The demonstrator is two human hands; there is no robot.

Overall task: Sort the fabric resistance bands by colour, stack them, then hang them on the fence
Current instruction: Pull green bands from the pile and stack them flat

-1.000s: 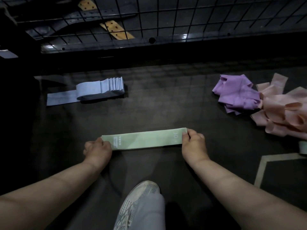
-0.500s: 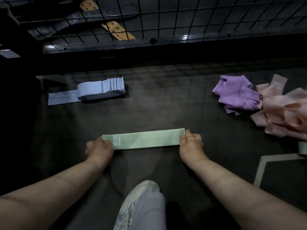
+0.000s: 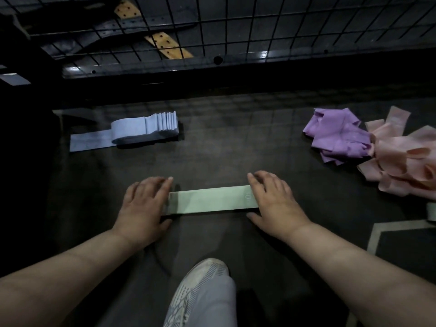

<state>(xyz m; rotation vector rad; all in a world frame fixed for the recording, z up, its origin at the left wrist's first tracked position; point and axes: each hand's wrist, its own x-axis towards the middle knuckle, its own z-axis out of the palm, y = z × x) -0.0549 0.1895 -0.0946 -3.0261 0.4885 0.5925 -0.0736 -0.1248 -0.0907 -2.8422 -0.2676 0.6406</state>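
In the left part of the frame, above centre, a stack of blue bands lies on the dark floor. One blue band extends flat from the stack's left side. Your left hand lies palm down, fingers straight, on the left end of the green band. The green band lies flat and straight across the centre of the frame. Your shoe shows at lower centre, below the band and apart from it. Your right hand lies palm down, fingers straight and slightly spread, on the right end of the same band. At the right, a loose pile of purple bands touches a loose pile of pink bands. The wire fence runs across the top of the frame.
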